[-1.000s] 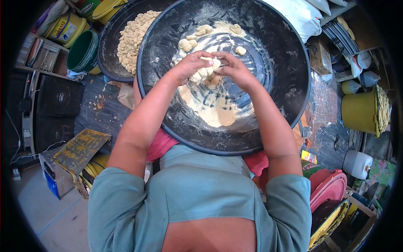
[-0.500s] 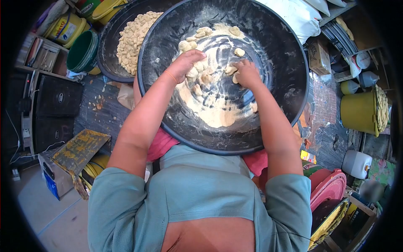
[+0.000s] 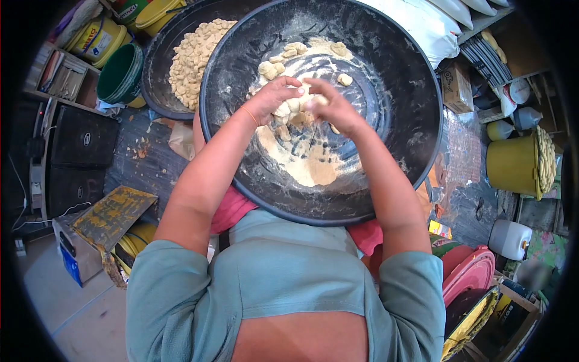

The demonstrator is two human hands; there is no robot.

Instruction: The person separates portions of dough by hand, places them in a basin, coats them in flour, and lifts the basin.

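Note:
A wide black basin rests across my lap, its bottom dusted with pale flour. Above its middle, my left hand curls around the left side of a clump of pale, floury dough pieces. From the other side, my right hand presses against the same clump with bent fingers. Partly hidden by the fingers, the exact number of held pieces cannot be made out. Loose dough pieces lie near the far side, with a single dough piece to the right of the hands.
Behind and left stands a second black basin heaped with dough pieces. Green buckets and a yellow bucket stand farther left. On the right are a cardboard box, a filled olive bucket and a white jug.
My right hand has moved left and up from the basin's right side to meet my left hand. Both hands now close around a clump of dough pieces.

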